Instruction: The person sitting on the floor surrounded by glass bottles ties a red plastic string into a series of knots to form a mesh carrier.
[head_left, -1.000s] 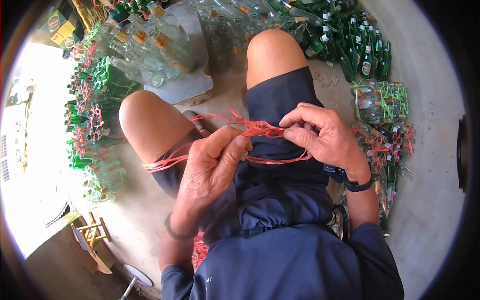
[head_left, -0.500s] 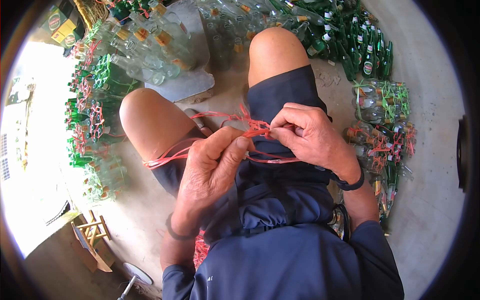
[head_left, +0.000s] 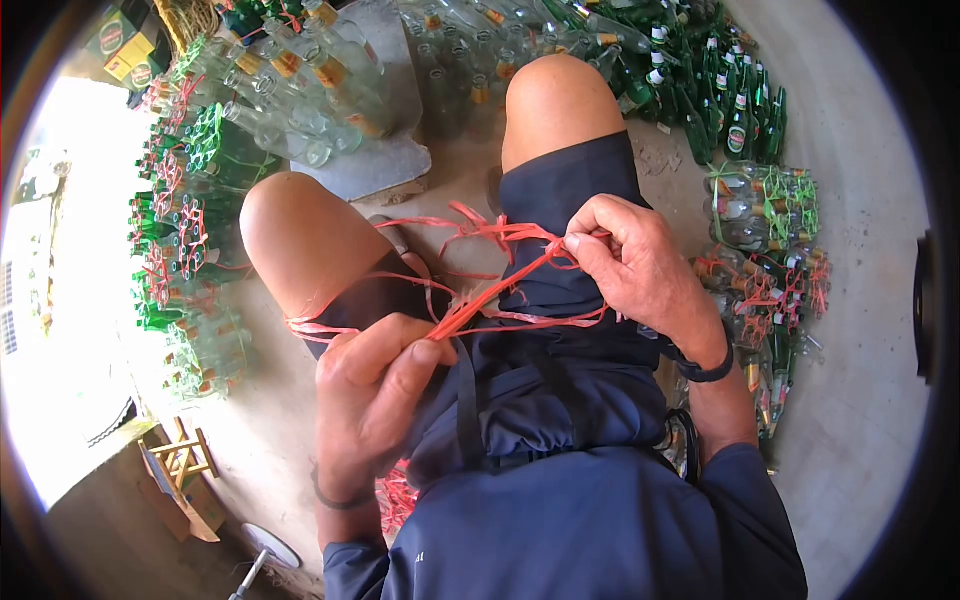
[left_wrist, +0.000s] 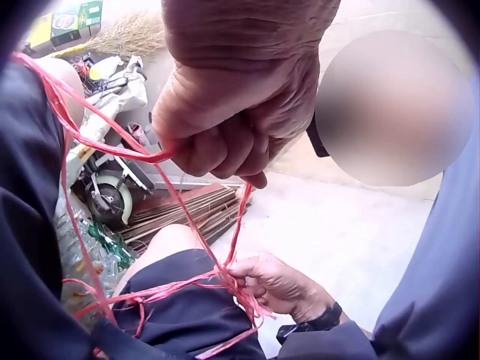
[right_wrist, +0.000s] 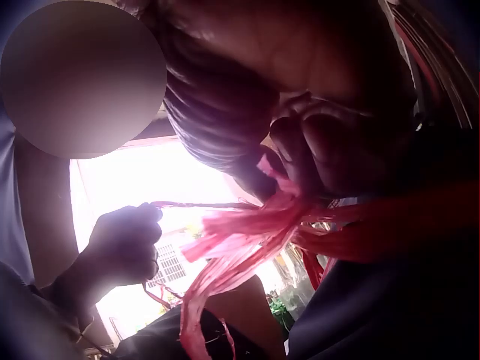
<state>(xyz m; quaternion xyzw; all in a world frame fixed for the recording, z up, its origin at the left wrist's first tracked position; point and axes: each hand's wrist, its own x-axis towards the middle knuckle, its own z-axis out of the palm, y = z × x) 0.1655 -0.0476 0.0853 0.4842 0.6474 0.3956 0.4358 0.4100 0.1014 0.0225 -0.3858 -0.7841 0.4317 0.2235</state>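
Red plastic twine (head_left: 497, 290) stretches between the two hands above the dark shorts. My left hand (head_left: 375, 385) pinches several strands between thumb and curled fingers, low over the lap. My right hand (head_left: 645, 262) pinches a bunched, knotted part of the twine between thumb and forefinger, higher and to the right. Loose loops run over the left thigh and between the knees. In the left wrist view the strands (left_wrist: 176, 196) run from the curled left fingers down to the right hand (left_wrist: 274, 285). In the right wrist view frayed twine (right_wrist: 247, 240) hangs at the right fingertips.
Clear bottles (head_left: 330, 85) stand by a grey slab (head_left: 375, 168) ahead. Green bottles (head_left: 735, 100) are at the upper right; tied bundles (head_left: 765, 205) lie on the right. More bundles (head_left: 180, 230) line the left. A small wooden stool (head_left: 185, 460) is at the lower left.
My left hand has moved down and to the left, drawing strands out long between the hands. My right hand shifted left, then slightly right and up, still pinching the twine.
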